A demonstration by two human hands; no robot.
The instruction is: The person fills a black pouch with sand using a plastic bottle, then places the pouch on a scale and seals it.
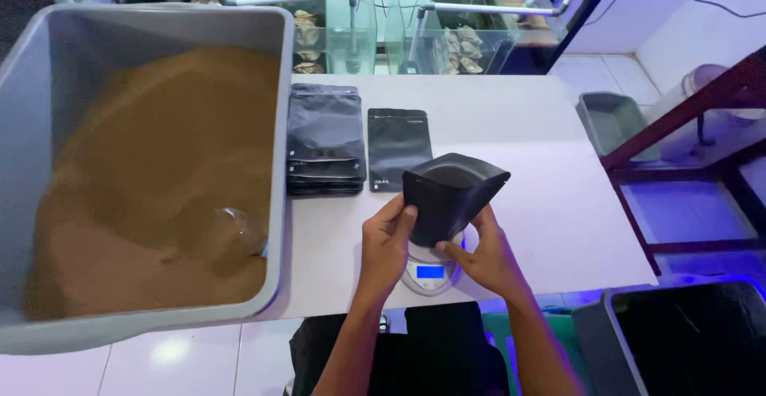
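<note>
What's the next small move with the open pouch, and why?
Probably set the open black pouch down upright on the small scale. Both the left hand and right hand hold it just above the scale, mouth open and apparently empty, and the scoop lies in the brown powder of the grey bin.

My left hand (384, 246) and right hand (488, 256) in a grip on an open black pouch (448, 196) over my small scale (431, 272), white worktop (527, 172), grey tub (159, 21) of brown powder (159, 172), stacked pouches (325, 140) beside it.
</note>
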